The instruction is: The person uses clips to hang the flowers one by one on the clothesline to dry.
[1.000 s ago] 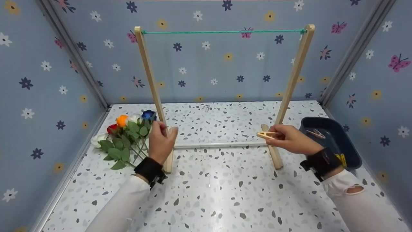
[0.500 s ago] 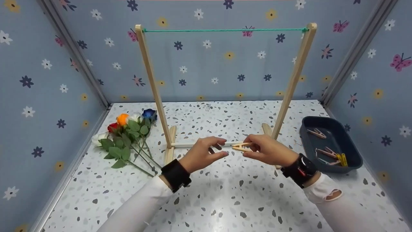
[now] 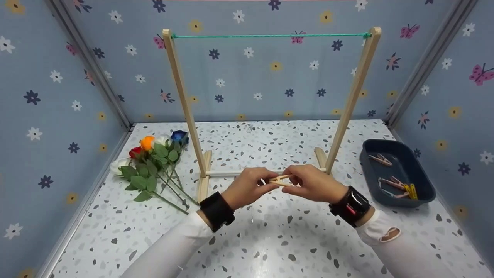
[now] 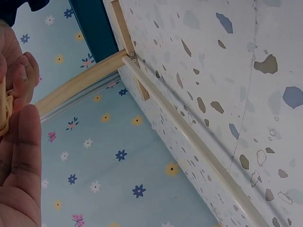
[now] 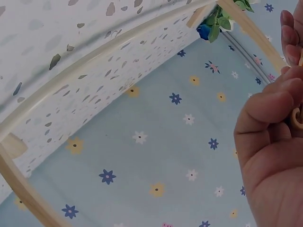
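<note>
A pale wooden clothespin is between my two hands in the head view, low in front of the stand's crossbar. My left hand pinches its left end between thumb and fingers. The right hand grips the other end. In the left wrist view only a part of the clothespin shows at the left edge, beside the left hand. The right wrist view has the right hand curled at the right edge, a curved bit of the clothespin showing by the fingers.
A wooden stand carries a green string across its top and a white crossbar below. Artificial roses lie at the left. A dark blue bin with several clothespins stands at the right.
Both hands have come together in the middle, the right one bringing the clothespin leftward. My left hand has moved right, away from the roses, and now pinches the clothespin too.
</note>
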### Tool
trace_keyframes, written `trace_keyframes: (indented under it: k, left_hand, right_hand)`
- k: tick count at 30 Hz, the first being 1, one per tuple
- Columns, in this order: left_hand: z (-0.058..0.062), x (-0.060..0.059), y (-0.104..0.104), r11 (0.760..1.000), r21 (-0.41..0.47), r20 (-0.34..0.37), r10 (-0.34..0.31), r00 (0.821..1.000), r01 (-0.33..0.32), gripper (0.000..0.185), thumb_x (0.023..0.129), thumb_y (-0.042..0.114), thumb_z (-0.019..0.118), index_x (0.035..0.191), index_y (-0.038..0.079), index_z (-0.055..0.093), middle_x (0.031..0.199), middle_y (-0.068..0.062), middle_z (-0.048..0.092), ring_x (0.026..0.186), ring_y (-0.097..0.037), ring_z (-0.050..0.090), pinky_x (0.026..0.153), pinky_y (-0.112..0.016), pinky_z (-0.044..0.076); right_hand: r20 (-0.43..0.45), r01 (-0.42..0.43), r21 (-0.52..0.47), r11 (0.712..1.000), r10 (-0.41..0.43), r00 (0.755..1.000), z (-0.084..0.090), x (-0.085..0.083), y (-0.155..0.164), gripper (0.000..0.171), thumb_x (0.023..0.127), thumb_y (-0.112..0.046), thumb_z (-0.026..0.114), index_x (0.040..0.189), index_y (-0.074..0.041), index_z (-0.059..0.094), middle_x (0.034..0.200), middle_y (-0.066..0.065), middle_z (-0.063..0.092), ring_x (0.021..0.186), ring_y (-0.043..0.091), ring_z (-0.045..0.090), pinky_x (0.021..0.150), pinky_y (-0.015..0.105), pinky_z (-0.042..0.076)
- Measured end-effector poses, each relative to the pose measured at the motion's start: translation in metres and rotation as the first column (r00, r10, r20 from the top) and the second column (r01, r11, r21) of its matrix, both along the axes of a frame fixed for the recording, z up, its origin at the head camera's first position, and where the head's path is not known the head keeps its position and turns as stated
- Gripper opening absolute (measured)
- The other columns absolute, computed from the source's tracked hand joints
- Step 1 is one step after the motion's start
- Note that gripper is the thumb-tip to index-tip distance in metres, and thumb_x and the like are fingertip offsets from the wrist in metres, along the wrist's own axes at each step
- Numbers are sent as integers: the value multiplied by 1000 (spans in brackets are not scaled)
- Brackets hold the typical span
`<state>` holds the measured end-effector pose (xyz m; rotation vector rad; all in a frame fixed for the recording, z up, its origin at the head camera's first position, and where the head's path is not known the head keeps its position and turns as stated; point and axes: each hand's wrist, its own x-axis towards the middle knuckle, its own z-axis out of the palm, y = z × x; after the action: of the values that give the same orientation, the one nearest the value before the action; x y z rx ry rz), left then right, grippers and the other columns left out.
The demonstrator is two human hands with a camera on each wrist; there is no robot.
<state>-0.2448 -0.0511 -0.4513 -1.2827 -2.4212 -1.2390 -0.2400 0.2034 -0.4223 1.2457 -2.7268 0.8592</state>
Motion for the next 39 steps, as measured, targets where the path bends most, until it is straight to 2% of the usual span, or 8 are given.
trace_keyframes:
  k: [5,8,15,20,25,29,33,39]
  left_hand:
    - [-2,0,-2,1000,20,-10,7,1000,-6,25,104,15,75,124,0,78,98,-12,79,88,-22,75,78,-26,64]
    - [-4,-1,-3,1000,20,-18,15,1000,-14,24,104,15,75,123,1,79,98,-11,79,87,-22,75,77,-25,63]
    - [-6,0,-4,1000,16,-45,12,999,-11,23,104,16,75,121,0,79,98,-12,79,87,-22,75,76,-26,64]
    - [-7,0,-4,1000,6,-53,9,999,-8,23,104,16,75,120,-1,78,97,-11,79,86,-22,75,77,-25,64]
    - [-6,1,-5,1000,-13,-54,12,998,-13,24,105,17,74,121,0,78,98,-12,79,87,-22,75,78,-31,65]
    - [-7,1,-6,1000,-29,-39,6,999,-7,24,106,18,73,121,1,78,99,-11,79,89,-21,75,79,-30,65]
    - [-8,2,-8,1000,-16,-9,6,1000,-6,30,105,19,74,128,-1,75,106,-12,80,93,-23,76,80,-28,65]
    - [-8,2,-24,999,9,24,39,999,-40,32,105,19,74,130,-2,74,113,-16,79,95,-26,77,79,-38,67]
  right_hand:
    - [-75,25,-44,999,-28,997,-3,0,2,42,95,-22,87,127,-2,68,106,8,74,87,23,68,75,32,57]
    - [-108,27,-66,997,-34,994,-4,0,4,45,92,-20,89,128,-2,68,108,9,74,89,23,68,77,35,59]
    - [-127,-3,-70,998,-5,992,-6,1,3,26,96,-16,85,117,-3,76,102,9,76,87,25,74,78,36,64]
    - [-109,12,-33,999,-16,994,-5,3,2,25,99,-18,82,118,-2,77,100,8,77,85,22,73,75,37,64]
    - [-103,10,18,1000,-8,995,-3,4,0,27,102,-20,79,121,-2,77,97,8,78,81,18,72,72,36,63]
    - [-113,-10,28,1000,13,994,-4,4,0,21,103,-20,77,118,-5,78,91,4,77,75,11,67,67,30,59]
    - [-134,-29,3,1000,29,991,-5,3,1,18,103,-15,77,116,-3,78,92,6,78,75,11,68,67,29,60]
    - [-141,-26,-18,1000,23,990,-7,2,3,14,102,-14,78,110,-2,79,95,8,80,76,14,71,67,30,61]
